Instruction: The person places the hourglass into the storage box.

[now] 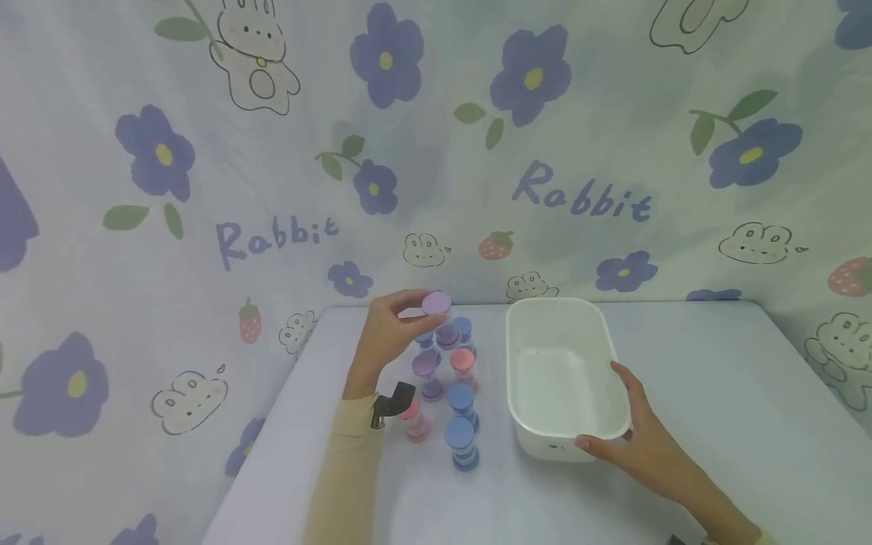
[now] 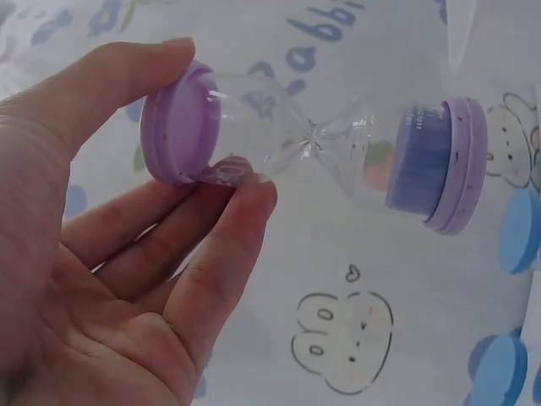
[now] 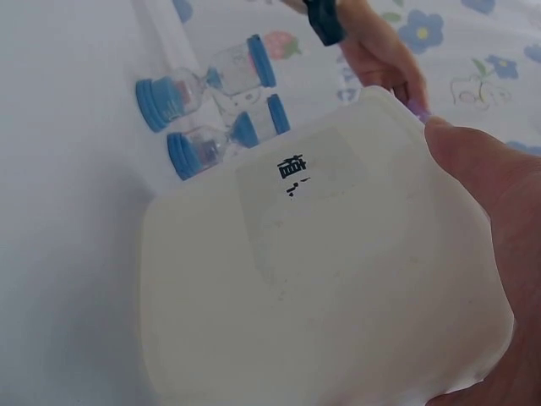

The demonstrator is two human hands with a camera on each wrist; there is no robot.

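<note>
My left hand (image 1: 390,333) pinches a purple-capped hourglass (image 1: 437,303) by one end, thumb on one side and fingers on the other. In the left wrist view that hourglass (image 2: 423,165) has bluish-purple sand at its far end. Below and around it stand several hourglasses: another purple one (image 1: 425,366), a pink one (image 1: 462,360), a second pink one (image 1: 418,428) partly behind the wrist strap, and blue ones (image 1: 459,434). My right hand (image 1: 647,446) grips the near right corner of a white plastic bin (image 1: 555,446), thumb at its front rim and fingers along its right side.
The white table (image 1: 715,378) bears the bin right of the hourglasses. A curtain (image 1: 450,151) printed with flowers and rabbits hangs behind and to the left of it. A black camera mount (image 1: 393,403) sits on the left wrist.
</note>
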